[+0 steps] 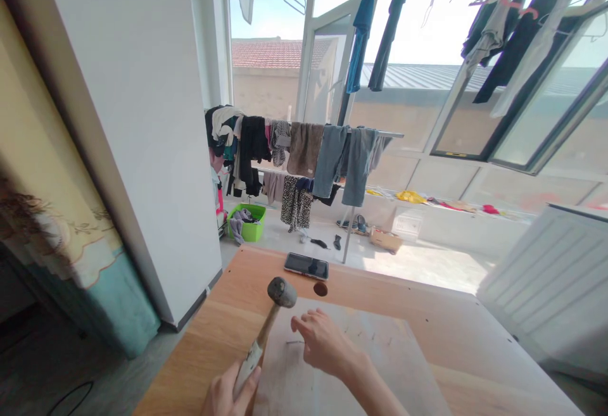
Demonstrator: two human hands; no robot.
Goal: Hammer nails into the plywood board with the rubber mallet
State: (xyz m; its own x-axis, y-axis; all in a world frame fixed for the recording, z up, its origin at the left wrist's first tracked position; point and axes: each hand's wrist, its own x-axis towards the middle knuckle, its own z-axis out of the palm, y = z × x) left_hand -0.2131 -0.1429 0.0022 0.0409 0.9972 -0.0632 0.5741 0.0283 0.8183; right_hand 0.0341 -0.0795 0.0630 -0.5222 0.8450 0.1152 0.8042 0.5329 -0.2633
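My left hand (232,387) is wrapped round the pale handle of a hammer (282,292) with a thick, dark grey head. The head is raised above the table, left of a whitish flat board (380,371). Over this board my right hand (323,343) is held back side up, with its fingers loosely bent and somewhat apart. A thin nail (295,342) shows just left of that hand, sideways to the board; its right end meets the hand's outline. Several small nails (360,334) stick up from the board farther right. The underside of my right fingers is hidden.
The wooden table (199,340) has a round hole (320,289) and a phone (306,265) near its far edge. Beyond stand a drying rack with clothes (306,150) and a green basket (251,229). A white wall (137,118) rises on the left.
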